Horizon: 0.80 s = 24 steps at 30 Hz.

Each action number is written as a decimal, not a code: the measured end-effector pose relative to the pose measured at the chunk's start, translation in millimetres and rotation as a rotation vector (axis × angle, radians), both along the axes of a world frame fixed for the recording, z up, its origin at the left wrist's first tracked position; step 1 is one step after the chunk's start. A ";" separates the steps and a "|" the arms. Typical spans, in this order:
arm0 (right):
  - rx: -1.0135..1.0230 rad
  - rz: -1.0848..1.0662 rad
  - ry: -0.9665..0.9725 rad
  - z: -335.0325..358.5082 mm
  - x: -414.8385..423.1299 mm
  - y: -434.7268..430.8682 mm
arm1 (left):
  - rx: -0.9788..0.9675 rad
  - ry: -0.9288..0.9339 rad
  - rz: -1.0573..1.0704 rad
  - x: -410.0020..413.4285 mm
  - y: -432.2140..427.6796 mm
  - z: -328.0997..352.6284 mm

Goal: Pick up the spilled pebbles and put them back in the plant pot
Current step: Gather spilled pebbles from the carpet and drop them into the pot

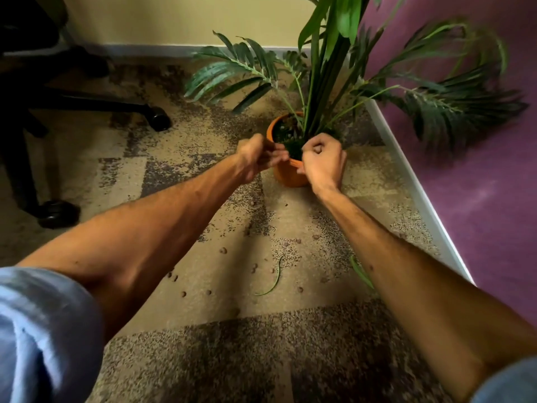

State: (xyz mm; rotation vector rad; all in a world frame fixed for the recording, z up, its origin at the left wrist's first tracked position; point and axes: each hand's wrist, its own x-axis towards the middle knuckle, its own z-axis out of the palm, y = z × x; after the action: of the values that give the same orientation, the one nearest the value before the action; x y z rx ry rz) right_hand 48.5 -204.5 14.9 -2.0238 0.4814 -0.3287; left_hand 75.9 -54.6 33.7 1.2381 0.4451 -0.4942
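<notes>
Meanwhile both hands, left (257, 158) loosely curled and right (322, 161) fisted, contents unseen, hover at the orange pot (287, 173), while spilled pebbles (223, 250) lie well behind them on the carpet (203, 359).

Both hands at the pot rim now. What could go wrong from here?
1. The left hand and the right hand crowd the near rim of the orange pot; a nudge might tip the top-heavy plant.
2. Pebbles released at the rim may bounce back onto the carpet.
3. Many small pebbles blend into the speckled pattern and are easily missed.
</notes>
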 end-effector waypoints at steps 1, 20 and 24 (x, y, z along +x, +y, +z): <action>0.002 0.058 0.017 -3.7 -5.4 5.4 | 0.048 0.018 -0.046 -5.4 4.6 -4.4; -0.294 0.509 0.451 -120.8 -19.4 67.6 | 1.261 -0.185 -0.507 -39.7 149.8 -124.6; -0.370 0.540 0.448 -134.1 -15.8 79.0 | 1.288 -0.255 -0.600 -46.4 153.1 -137.4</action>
State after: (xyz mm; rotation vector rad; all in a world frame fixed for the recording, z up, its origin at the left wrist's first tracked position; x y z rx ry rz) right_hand 32.6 -125.5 -119.2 -2.5004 0.1249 0.4018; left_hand 29.5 98.5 -103.7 2.6854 0.1181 -0.5406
